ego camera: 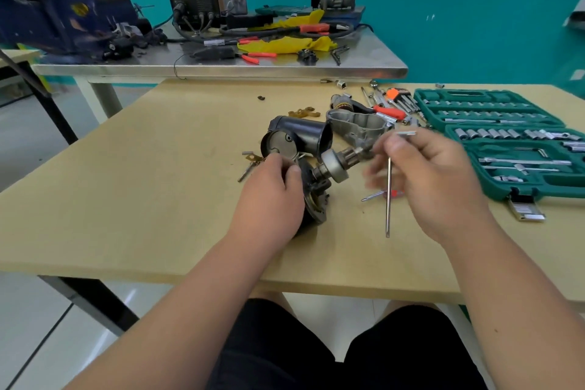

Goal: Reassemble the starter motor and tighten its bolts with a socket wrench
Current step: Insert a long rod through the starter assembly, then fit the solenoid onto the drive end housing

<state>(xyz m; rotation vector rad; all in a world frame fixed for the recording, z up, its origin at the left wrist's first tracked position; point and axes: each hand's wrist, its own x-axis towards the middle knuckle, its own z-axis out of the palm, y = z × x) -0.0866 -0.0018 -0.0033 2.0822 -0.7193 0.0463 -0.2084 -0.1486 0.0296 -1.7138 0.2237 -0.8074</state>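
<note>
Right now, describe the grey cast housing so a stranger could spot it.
Start at the tan table and find the open green socket case on its right. Between that case and the black cylindrical casing lies the housing: the only bare, lumpy cast-metal piece there.

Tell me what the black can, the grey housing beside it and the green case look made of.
Black can: likely painted steel, glossy with a thin rim. Grey housing: probably cast aluminium, dull and ribbed. Green case: moulded plastic, by its shaped pockets.
</note>
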